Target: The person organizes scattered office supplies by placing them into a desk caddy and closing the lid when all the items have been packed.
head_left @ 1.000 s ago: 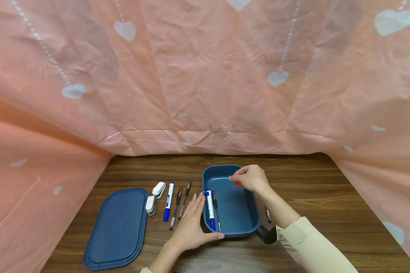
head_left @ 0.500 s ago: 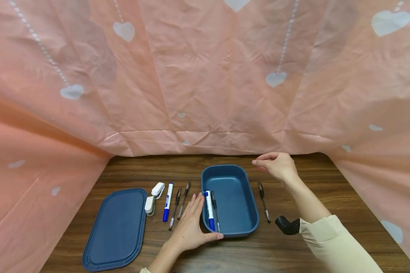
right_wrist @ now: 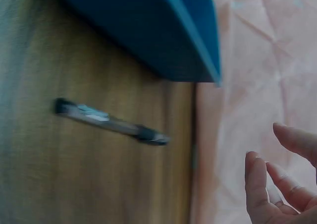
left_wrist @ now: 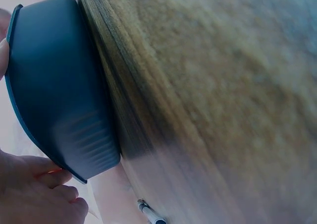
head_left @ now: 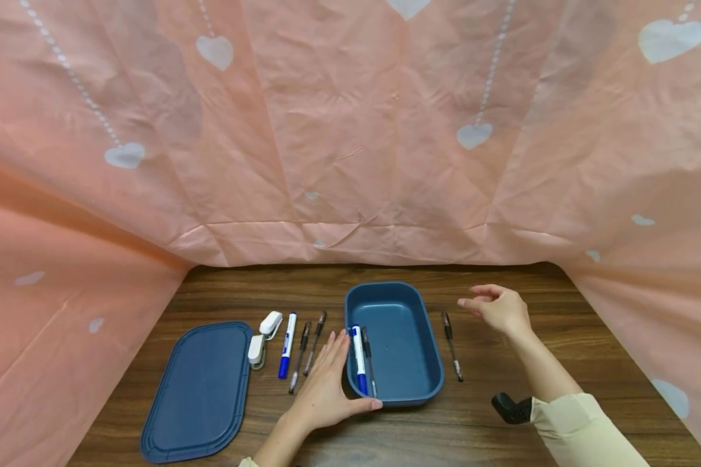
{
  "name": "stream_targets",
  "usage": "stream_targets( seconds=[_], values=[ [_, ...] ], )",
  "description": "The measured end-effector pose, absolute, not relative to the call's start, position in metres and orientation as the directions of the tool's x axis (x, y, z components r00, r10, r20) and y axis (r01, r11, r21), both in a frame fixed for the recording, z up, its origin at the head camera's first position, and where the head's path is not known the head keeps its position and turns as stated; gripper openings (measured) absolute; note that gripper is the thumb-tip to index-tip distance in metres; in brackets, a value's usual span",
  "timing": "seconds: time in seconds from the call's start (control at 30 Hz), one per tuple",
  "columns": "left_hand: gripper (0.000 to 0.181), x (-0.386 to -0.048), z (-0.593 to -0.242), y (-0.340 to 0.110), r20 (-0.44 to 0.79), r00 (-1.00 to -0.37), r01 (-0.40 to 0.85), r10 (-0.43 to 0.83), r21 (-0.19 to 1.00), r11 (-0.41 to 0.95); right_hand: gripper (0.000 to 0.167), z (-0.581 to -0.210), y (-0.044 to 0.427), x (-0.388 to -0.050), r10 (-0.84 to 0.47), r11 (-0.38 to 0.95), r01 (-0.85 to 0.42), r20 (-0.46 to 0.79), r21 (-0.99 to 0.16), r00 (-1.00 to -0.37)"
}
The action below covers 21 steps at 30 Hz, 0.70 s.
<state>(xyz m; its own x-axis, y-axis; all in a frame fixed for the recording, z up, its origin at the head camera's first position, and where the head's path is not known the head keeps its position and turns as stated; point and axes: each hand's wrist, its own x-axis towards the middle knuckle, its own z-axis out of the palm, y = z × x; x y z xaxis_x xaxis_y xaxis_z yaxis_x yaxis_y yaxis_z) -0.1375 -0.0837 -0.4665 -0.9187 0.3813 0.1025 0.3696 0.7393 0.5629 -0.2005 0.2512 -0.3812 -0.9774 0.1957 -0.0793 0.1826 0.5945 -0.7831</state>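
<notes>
A blue plastic box (head_left: 400,353) stands on the table, with a blue-and-white marker (head_left: 359,360) and a black pen (head_left: 369,362) lying along its left side. My left hand (head_left: 326,389) rests against the box's near left corner, fingers straight along the left wall and thumb at the near rim. The left wrist view shows this hand touching the rim of the box (left_wrist: 59,90). My right hand (head_left: 501,310) hovers to the right of the box, fingers loosely bent and holding nothing. Just left of and below it, a black pen (head_left: 452,347) lies on the table.
Left of the box lie two more pens (head_left: 299,357), another marker (head_left: 288,345) and two small white staplers (head_left: 270,324). Farther left is a flat blue lid (head_left: 201,389). A pink curtain (head_left: 350,162) hangs around the wooden table (head_left: 520,292) at back and sides.
My right hand has moved from above the box out to the right, past the lone pen, which is now fully visible. My left hand and the box have stayed put.
</notes>
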Motion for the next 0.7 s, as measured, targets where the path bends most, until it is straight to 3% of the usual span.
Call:
stream_targets(
  seconds=[0.23, 0.7],
  values=[
    [0.126, -0.137, -0.465, -0.083, 0.080, -0.923, 0.350, 0.376, 0.579, 0.736, 0.060, -0.417, 0.253, -0.195, 0.212, 0.580, 0.260, -0.165, -0.772, -0.963],
    [0.125, -0.137, -0.464, -0.083, 0.078, -0.925, 0.347, 0.372, 0.572, 0.743, 0.030, -0.465, 0.241, -0.182, 0.249, 0.564, 0.312, -0.203, -0.765, -0.947]
  ],
)
